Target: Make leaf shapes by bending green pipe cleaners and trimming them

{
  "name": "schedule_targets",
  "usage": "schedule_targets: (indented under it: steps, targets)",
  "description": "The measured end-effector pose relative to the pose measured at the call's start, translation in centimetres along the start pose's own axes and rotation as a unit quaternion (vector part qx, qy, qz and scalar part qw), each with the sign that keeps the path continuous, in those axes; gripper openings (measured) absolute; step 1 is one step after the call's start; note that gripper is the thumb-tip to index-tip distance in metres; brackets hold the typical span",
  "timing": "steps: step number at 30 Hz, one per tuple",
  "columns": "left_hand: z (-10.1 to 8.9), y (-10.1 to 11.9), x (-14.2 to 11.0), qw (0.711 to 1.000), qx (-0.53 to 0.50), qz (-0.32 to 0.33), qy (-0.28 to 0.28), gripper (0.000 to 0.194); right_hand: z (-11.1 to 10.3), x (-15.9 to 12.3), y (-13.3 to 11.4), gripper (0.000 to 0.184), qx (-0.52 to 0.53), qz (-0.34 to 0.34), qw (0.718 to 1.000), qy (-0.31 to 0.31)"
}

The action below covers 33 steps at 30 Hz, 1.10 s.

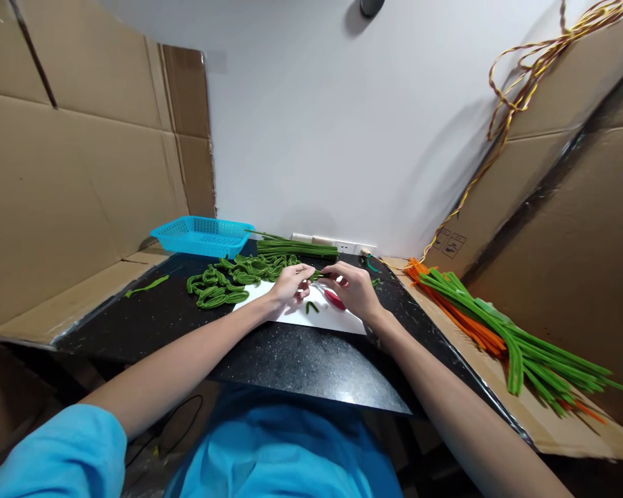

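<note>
The left hand (292, 285) and right hand (354, 289), fingers nearly closed, seemed to pinch one green stem (318, 274) between them, above the white sheet (322, 319). Many looped green pieces (259, 267) lay apparently finished, while a bundle of straight green stems (295, 247) behind looked unworked (as did the bright green strips (480, 315) at right). The tabletop (285, 353) was dark and speckled; cardboard panels (83, 152) flanked a pale wall (332, 138).
</note>
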<state>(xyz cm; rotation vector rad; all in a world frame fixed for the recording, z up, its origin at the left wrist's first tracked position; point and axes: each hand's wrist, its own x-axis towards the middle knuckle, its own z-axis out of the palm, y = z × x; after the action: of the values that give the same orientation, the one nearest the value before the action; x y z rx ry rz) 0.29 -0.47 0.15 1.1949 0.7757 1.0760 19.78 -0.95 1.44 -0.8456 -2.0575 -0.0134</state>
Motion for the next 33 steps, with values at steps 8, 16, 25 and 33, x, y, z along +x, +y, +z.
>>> schedule_targets:
  steps: [8,16,25,33]
  targets:
    - [0.05,0.04,-0.05,1.0,0.006,0.012,0.007,0.027,-0.23,0.27,-0.48,0.031,0.04,0.034,0.998,0.018]
    - [-0.38,0.05,0.19,0.999,0.018,0.039,0.022,0.026,-0.08,0.28,-0.5,0.031,0.089,0.078,0.993,0.021]
    - [-0.14,-0.11,0.22,0.998,0.038,0.042,-0.041,0.022,0.07,0.41,-0.43,0.041,0.194,0.143,0.97,0.033]
    - [-0.08,0.27,0.23,0.997,0.031,0.053,-0.051,0.023,0.16,0.83,-0.97,0.045,0.249,0.187,0.948,0.059]
